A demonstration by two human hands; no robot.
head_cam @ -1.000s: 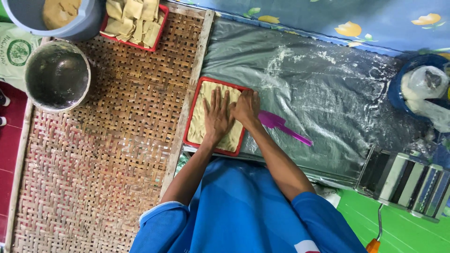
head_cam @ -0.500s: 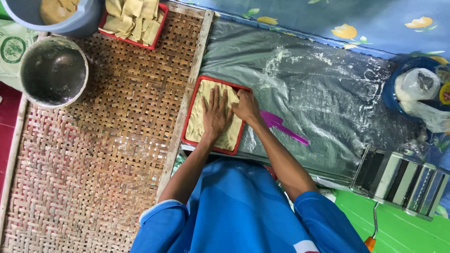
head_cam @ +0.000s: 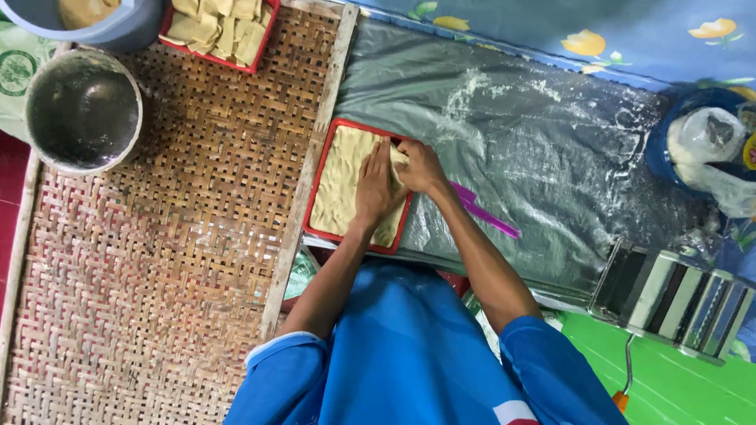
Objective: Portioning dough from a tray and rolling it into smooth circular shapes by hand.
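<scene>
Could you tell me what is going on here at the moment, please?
A person in a blue shirt presses pale dough flat into a red rectangular tray with both bare hands. The left hand lies palm down on the dough, and the right hand pushes at the tray's far right corner. The tray sits at the edge of a floured plastic sheet, beside a woven bamboo mat. A purple scraper lies by the right forearm.

Left hand (head_cam: 376, 189) flat, right hand (head_cam: 420, 167) curled, hands touching, forearms extended
</scene>
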